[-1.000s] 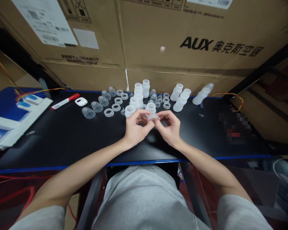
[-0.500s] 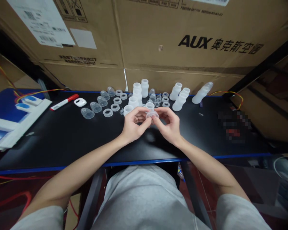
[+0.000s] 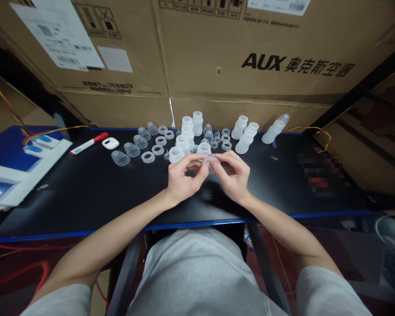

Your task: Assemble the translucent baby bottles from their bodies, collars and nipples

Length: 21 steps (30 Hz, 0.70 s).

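My left hand (image 3: 181, 180) and my right hand (image 3: 235, 177) meet above the middle of the black table (image 3: 85, 193). Between their fingertips they pinch one small translucent plastic piece (image 3: 209, 161), which looks like a ring or teat; its exact shape is unclear. Just behind my hands stand several white plastic bottles (image 3: 184, 136). Loose translucent rings (image 3: 148, 156) and clear caps (image 3: 120, 158) lie to their left. More bottles (image 3: 245, 134) stand at the back right, and one bottle with a cap (image 3: 274, 128) lies tilted.
Large cardboard boxes (image 3: 217, 57) wall off the back of the table. A red and white marker (image 3: 88, 143) and a small white device (image 3: 111, 143) lie at the back left. A white and blue tray (image 3: 26, 166) sits at the left edge. A blurred patch (image 3: 319, 173) is at the right.
Both hands stay together on the small plastic piece, shifting it slightly between the fingers. The view has drifted a little; nothing on the table has moved.
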{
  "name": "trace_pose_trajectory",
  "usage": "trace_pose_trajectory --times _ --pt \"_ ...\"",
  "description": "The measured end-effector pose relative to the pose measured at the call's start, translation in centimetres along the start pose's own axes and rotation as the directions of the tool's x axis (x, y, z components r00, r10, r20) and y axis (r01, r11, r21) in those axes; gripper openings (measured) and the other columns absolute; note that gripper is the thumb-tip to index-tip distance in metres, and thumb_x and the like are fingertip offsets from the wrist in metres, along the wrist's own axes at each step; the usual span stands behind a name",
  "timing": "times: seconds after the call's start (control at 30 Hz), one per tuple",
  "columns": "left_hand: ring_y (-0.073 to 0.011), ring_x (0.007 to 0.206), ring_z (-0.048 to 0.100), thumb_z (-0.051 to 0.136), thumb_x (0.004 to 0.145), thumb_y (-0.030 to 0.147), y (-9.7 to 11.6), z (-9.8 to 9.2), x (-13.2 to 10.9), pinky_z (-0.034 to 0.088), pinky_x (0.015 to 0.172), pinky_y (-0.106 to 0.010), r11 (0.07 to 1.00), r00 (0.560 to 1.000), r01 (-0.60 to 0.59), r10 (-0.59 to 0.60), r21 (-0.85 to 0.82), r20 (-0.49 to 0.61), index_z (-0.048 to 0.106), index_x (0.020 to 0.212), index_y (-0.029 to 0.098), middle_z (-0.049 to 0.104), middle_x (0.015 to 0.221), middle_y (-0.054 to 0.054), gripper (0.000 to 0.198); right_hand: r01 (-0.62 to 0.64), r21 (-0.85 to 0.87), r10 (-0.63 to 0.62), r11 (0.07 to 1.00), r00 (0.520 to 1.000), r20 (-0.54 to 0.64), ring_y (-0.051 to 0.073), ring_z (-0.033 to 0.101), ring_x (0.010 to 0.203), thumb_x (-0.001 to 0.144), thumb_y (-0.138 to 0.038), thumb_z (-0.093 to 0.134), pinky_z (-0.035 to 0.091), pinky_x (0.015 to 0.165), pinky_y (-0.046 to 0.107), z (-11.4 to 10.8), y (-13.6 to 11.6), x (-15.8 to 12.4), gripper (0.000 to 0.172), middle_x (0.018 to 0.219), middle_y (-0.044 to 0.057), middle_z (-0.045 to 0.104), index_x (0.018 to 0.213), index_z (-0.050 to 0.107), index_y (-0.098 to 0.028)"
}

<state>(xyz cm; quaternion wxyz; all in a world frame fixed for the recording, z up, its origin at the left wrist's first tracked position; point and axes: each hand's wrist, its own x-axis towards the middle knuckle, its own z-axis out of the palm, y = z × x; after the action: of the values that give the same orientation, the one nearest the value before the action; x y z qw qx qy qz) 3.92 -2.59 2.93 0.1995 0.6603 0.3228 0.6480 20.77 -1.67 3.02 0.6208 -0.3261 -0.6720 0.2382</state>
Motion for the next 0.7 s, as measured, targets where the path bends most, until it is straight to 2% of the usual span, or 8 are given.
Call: trace_pose_trajectory --times 0.2,0.6,0.7 --pt "-0.0128 0.066 0.082 0.076 0.100 0.018 0.4 0.2 0.0 0.066 0.065 -0.016 0.984 0.988 -0.146 0.151 0.106 -0.034 0.078 0.110 0.018 0.087 0.089 -0.002 0.010 -0.003 -0.016 0.003 1.000 0.999 -0.053 0.018 0.066 0.077 0.099 -0.034 0.080 0.061 0.068 0.033 0.3 -0.3 -0.3 0.013 0.089 0.005 0.075 0.106 0.087 -0.025" --pt "-0.0125 0.058 0.079 0.078 0.096 0.021 1.3 0.2 -0.1 0.064 0.058 -0.018 0.961 0.979 -0.170 0.191 0.219 -0.077 0.078 0.096 0.020 0.084 0.078 0.002 0.001 0.056 -0.057 -0.060 0.997 0.996 -0.071 0.017 0.064 0.069 0.102 -0.034 0.076 0.058 0.062 0.033 0.8 -0.9 -0.8 0.014 0.082 0.004 0.075 0.098 0.085 -0.025" --pt "-0.0129 0.058 0.079 0.078 0.097 0.024 1.2 0.1 0.0 0.065 0.060 -0.019 0.946 0.975 -0.170 0.201 0.276 -0.089 0.080 0.096 0.020 0.084 0.078 0.002 0.004 0.032 -0.064 -0.033 0.997 0.999 -0.017 0.019 0.067 0.074 0.104 -0.037 0.073 0.059 0.064 0.033 0.6 -1.1 -0.4 0.018 0.086 0.006 0.076 0.101 0.084 -0.024"
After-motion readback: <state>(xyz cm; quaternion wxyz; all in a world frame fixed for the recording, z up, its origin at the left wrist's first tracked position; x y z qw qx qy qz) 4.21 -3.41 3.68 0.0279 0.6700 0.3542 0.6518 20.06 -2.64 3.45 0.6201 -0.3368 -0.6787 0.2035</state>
